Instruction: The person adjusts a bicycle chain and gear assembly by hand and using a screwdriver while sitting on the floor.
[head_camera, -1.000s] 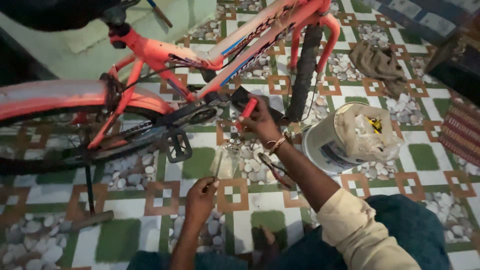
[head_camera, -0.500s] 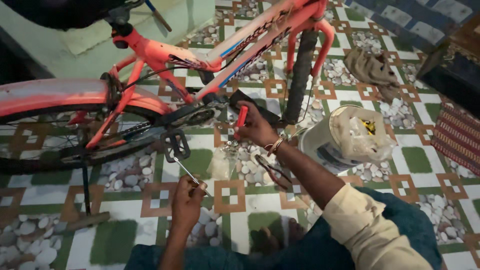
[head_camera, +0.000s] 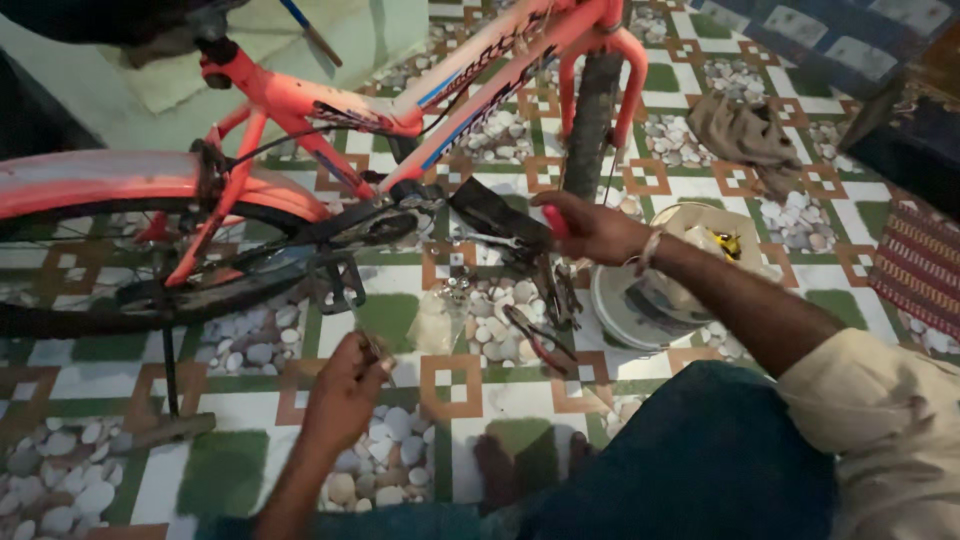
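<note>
Red tubing fills the upper left of the head view: I see a bicycle standing on its kickstand over a patterned tile floor, its rear wheel at the left edge and its front wheel rising toward the top centre. My right hand sits just right of centre, closed around a red-handled tool whose grip pokes out between the fingers; it hovers close to a black pedal by the crank, and I cannot tell whether tool and pedal touch. My left hand lies lower, left of centre, fingers pinched narrow on a small thin metal piece that is too blurred to name. Just above it hangs the other pedal, near but apart. Between the two hands a crumpled clear plastic bag lies on the floor, and pliers with reddish handles rest on the tiles just to its right. Right of centre, below my right forearm, a white bowl holds a pale bag. A brown rag lies in the upper right of the frame.
</note>
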